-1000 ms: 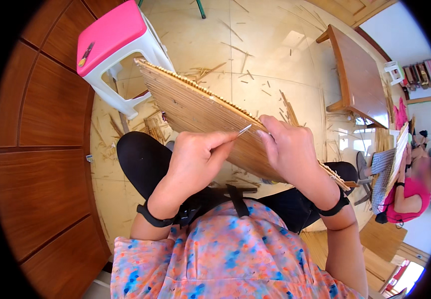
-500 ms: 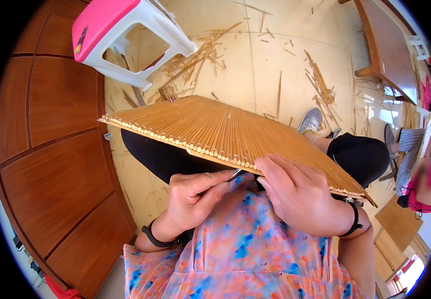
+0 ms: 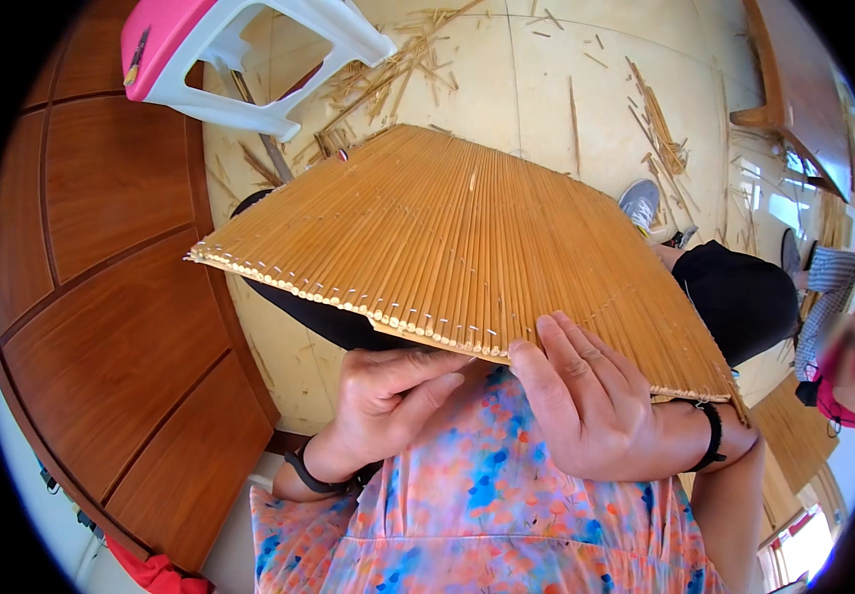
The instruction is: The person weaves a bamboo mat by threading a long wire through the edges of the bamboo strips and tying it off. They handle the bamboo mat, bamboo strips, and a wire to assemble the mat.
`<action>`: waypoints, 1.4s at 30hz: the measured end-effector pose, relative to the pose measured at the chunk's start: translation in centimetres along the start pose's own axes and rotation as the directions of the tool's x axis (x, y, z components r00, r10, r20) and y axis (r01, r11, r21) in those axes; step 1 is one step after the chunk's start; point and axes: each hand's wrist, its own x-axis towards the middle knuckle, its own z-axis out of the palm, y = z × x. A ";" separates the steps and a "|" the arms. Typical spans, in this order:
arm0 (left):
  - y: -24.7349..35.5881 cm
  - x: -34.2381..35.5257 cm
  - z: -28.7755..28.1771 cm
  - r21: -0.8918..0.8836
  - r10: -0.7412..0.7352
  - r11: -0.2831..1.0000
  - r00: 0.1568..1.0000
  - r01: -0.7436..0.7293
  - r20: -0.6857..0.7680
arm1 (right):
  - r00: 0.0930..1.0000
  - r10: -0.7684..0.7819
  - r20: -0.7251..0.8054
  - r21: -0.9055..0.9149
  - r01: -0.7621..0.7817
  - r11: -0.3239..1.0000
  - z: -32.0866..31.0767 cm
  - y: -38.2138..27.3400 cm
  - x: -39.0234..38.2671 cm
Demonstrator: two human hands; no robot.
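Note:
A wide panel of golden stalks (image 3: 418,218), laid side by side, lies slanted across my lap. Short pale stitches run along its near edge, where the round cut ends show. My right hand (image 3: 586,406) grips this edge right of the middle, fingers on top and the rest of the hand below. Just under the edge, my left hand (image 3: 398,396) is closed, thumb and forefinger together pointing right. The thin metal tool that showed at its fingertips before is now hidden beneath the panel.
A pink-topped white stool (image 3: 289,59) with a small brush-like tool (image 3: 136,59) stands at far left. Stalk scraps (image 3: 660,119) litter the tiled floor. A wooden cabinet (image 3: 121,297) rises at left, and a wooden table (image 3: 794,89) stands far right. Another person in pink (image 3: 853,396) sits at right.
The panel has tilted so more of its top face shows, its far edge higher in view. My right fingers have straightened over it. The metal tip by my left fingers is no longer visible.

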 end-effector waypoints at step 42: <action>-1.1 -0.4 0.0 -0.338 -0.188 0.912 0.969 0.232 0.158 | 0.999 0.038 -0.018 0.120 -0.036 0.992 0.0 0.1 -0.9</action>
